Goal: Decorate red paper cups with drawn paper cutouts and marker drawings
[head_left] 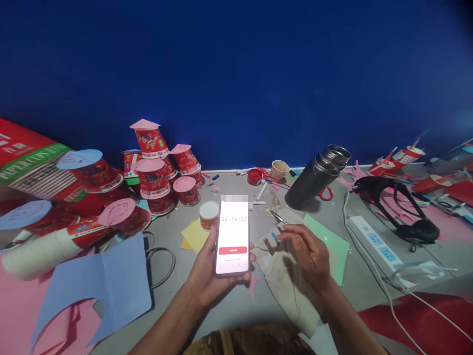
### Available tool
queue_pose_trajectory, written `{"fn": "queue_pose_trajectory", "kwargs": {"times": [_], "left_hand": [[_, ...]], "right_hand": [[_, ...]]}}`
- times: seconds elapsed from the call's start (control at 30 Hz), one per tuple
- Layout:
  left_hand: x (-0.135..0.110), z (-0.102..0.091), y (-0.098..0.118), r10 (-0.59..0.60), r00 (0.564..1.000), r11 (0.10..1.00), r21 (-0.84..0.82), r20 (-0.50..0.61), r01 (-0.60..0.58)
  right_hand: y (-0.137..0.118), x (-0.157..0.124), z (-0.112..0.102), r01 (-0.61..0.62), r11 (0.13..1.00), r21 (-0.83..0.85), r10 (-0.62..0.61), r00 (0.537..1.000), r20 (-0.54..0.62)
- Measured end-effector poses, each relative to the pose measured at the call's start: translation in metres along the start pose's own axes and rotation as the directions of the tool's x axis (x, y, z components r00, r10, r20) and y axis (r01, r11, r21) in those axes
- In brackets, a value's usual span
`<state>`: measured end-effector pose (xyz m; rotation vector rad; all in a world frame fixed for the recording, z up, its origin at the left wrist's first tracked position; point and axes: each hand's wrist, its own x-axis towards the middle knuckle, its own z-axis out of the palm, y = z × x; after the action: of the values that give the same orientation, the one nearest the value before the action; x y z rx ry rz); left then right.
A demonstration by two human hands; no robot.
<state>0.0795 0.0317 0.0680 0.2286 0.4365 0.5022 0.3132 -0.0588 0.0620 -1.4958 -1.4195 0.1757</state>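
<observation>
My left hand [207, 276] is closed around a phone [232, 234], its thumb and fingers on the phone's two edges. On the bright screen stand the digits 02:16:42 above a red button. To the right, my right hand [308, 256] is raised with loosely bent fingers apart, and I see nothing in it. Under and beside it lies a pale cloth [291, 291] with a patterned end. A pointed metal tip [278, 216] shows just beyond the fingertips; the rest of that tool is hidden. Behind the phone is a small paper cup [209, 215] near yellow paper [194, 236].
Red paper cups [153, 180] with pink paper tops are stacked at left, beside blue paper [107, 286]. A dark steel flask [316, 180] leans at back right. Green paper [330, 246], a power strip [377, 246], cables and a black strap headset [399, 212] lie right.
</observation>
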Motion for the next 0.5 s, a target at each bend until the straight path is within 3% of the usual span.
{"fn": "queue_pose_trajectory", "kwargs": {"times": [0.1,0.17,0.27,0.37,0.43,0.5], "left_hand": [[-0.001,0.001,0.000,-0.013,1.000,1.000,-0.004,0.003,0.013],[-0.002,0.001,0.000,-0.022,1.000,1.000,-0.005,0.010,0.022],[-0.002,-0.001,-0.001,-0.037,0.999,0.999,0.003,0.017,0.037],[-0.001,-0.004,-0.001,-0.046,0.999,0.999,0.012,0.019,0.046],[0.000,-0.005,-0.001,-0.043,0.999,0.999,0.016,0.024,0.043],[0.000,-0.006,-0.001,-0.034,0.999,0.999,0.022,0.025,0.033]], "right_hand": [[0.002,0.015,0.003,-0.225,0.963,0.150,0.219,0.974,0.059],[0.004,0.034,0.010,-0.368,0.879,0.303,0.329,0.928,0.173],[0.008,0.069,0.025,-0.530,0.720,0.449,0.398,0.844,0.359],[0.009,0.099,0.042,-0.658,0.579,0.481,0.392,0.742,0.543],[0.005,0.110,0.053,-0.675,0.549,0.492,0.339,0.718,0.607],[0.000,0.116,0.060,-0.662,0.553,0.506,0.292,0.723,0.626]]}}
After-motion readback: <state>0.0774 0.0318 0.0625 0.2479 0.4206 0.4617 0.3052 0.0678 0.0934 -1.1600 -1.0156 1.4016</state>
